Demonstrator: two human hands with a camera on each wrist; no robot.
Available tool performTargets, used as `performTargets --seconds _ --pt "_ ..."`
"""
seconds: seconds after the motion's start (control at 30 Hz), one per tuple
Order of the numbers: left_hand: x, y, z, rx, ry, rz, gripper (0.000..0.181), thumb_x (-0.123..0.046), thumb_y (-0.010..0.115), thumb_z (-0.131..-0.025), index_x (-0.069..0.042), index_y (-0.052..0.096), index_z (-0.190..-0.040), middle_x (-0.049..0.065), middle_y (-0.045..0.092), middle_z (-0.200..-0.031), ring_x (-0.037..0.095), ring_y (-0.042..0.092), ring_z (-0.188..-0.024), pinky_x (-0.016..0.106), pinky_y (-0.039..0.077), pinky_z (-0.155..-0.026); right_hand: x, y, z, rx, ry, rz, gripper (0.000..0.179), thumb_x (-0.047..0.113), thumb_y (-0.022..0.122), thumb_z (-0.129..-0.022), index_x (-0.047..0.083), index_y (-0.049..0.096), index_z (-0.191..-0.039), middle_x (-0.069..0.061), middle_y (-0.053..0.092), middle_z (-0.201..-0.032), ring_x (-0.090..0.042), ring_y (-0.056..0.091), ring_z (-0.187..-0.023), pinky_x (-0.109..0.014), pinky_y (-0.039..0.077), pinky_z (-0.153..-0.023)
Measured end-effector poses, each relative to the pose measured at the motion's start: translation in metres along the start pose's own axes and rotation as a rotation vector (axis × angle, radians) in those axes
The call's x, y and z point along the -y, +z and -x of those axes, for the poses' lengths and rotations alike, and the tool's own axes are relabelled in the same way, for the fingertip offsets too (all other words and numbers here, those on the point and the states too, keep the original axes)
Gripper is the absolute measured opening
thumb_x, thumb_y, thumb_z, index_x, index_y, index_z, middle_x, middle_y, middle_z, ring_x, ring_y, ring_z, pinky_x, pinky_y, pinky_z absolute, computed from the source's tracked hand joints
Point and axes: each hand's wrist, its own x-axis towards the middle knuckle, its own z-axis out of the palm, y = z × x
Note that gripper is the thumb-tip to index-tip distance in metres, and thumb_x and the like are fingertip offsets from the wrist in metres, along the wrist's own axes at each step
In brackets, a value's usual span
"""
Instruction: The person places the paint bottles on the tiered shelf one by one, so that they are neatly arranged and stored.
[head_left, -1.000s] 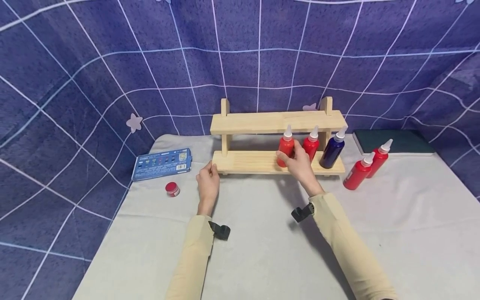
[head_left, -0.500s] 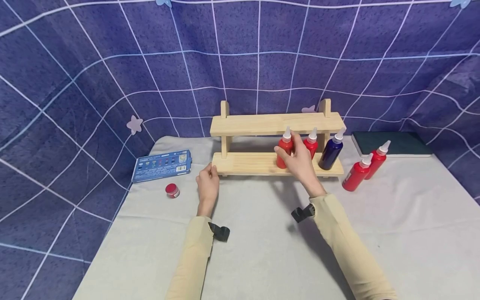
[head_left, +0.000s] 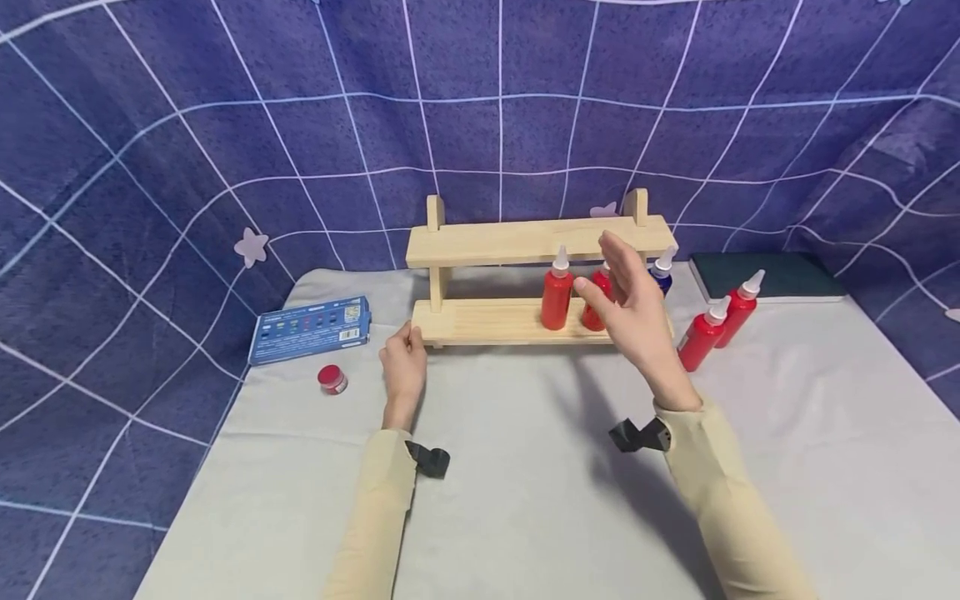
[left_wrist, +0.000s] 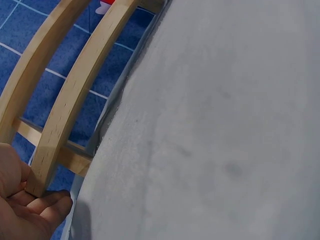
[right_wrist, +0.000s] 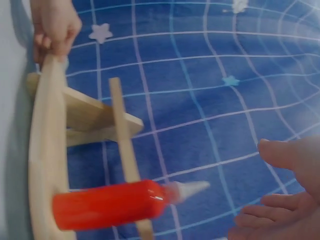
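The left arm [head_left: 367, 521] stretches forward, the left hand [head_left: 403, 368] gripping with bent fingers. The right arm [head_left: 738, 508] angles inward, the right hand [head_left: 637, 321] raised, fingers straight, thumb held apart from them.

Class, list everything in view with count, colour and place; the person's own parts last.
Shelf: one, pale wood, towards back
Cloth: one, pale grey, under shelf
Backdrop: one, blue, pale-lined, behind shelf
Stars: several, pale, on backdrop
Shelf bottles: two, red, lower tier
Dark bottle: one, blue, lower tier, partly hidden
Loose bottles: two, red, right of shelf
Book: one, dark green, back right
Box: one, blue, left of shelf
Jar: one, red-lidded, near box
Wrist devices: two, black, one per wrist
Sleeves: two, cream, foreground
Left hand: one, bare, gripping shelf's left end
Right hand: one, bare, open, near shelf bottles
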Motion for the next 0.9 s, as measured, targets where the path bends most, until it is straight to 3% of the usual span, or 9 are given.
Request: performTargets --seconds 0.1,0.27,0.43,0.53,0.73,0.8,0.9 --pt "0.0 -0.001 -0.001 0.001 0.009 -0.005 0.028 -0.017 0.047 -0.103 -0.004 0.071 -0.104 0.004 0.047 -0.06 0.014 0.039 -0.051 0.029 0.032 -0.049 0.009 -0.012 0.003 -0.02 -0.007 -0.037 0.065 0.003 0.065 -0.092 0.001 0.035 -0.149 -0.013 0.04 -0.152 -0.024 0.035 -0.142 -0.039 0.028 -0.114" --pt "0.0 -0.002 -0.001 0.001 0.012 -0.007 0.028 -0.017 0.047 -0.103 -0.004 0.071 -0.105 0.009 0.05 -0.062 0.017 0.04 -0.052 0.031 0.032 -0.05 0.017 -0.032 0.008 -0.093 -0.011 -0.052 0.063 0.003 0.066 -0.091 0.004 0.038 -0.148 -0.012 0.043 -0.151 -0.023 0.036 -0.141 -0.037 0.028 -0.114" --pt "0.0 -0.001 -0.001 0.011 0.0 -0.011 0.03 -0.017 0.047 -0.103 -0.005 0.069 -0.119 0.019 0.071 -0.095 0.023 0.052 -0.066 0.035 0.04 -0.061 0.018 -0.054 0.01 -0.201 0.003 -0.098 0.059 0.002 0.065 -0.091 0.005 0.043 -0.145 -0.014 0.046 -0.148 -0.022 0.04 -0.138 -0.034 0.03 -0.114" --pt "0.0 0.0 -0.001 0.027 -0.012 0.003 0.033 -0.017 0.047 -0.103 -0.004 0.065 -0.127 0.02 0.069 -0.113 0.026 0.059 -0.078 0.039 0.046 -0.07 0.015 -0.068 0.01 -0.274 -0.022 -0.15 0.057 -0.002 0.066 -0.089 0.003 0.046 -0.142 -0.015 0.049 -0.145 -0.021 0.044 -0.136 -0.032 0.031 -0.113" --pt "-0.001 -0.001 0.0 0.035 -0.024 0.02 0.035 -0.018 0.048 -0.103 -0.003 0.061 -0.131 0.019 0.064 -0.124 0.028 0.063 -0.106 0.046 0.049 -0.09 0.006 -0.095 0.008 -0.392 -0.055 -0.256 0.057 -0.006 0.068 -0.085 0.001 0.051 -0.138 -0.015 0.054 -0.139 -0.023 0.046 -0.134 -0.027 0.031 -0.111" --pt "-0.001 -0.002 0.0 0.039 -0.026 0.023 0.035 -0.018 0.047 -0.103 -0.003 0.06 -0.132 0.019 0.064 -0.125 0.029 0.063 -0.105 0.046 0.049 -0.091 0.002 -0.102 0.007 -0.421 -0.042 -0.248 0.057 -0.005 0.069 -0.085 0.002 0.051 -0.138 -0.014 0.054 -0.139 -0.023 0.046 -0.134 -0.025 0.031 -0.111" --pt "-0.002 -0.002 0.0 0.04 -0.033 0.021 0.035 -0.018 0.047 -0.103 -0.003 0.06 -0.132 0.019 0.066 -0.122 0.029 0.063 -0.092 0.044 0.049 -0.082 -0.005 -0.113 0.005 -0.459 -0.016 -0.237 0.057 -0.003 0.07 -0.085 0.002 0.051 -0.138 -0.015 0.053 -0.14 -0.022 0.046 -0.133 -0.023 0.032 -0.11"
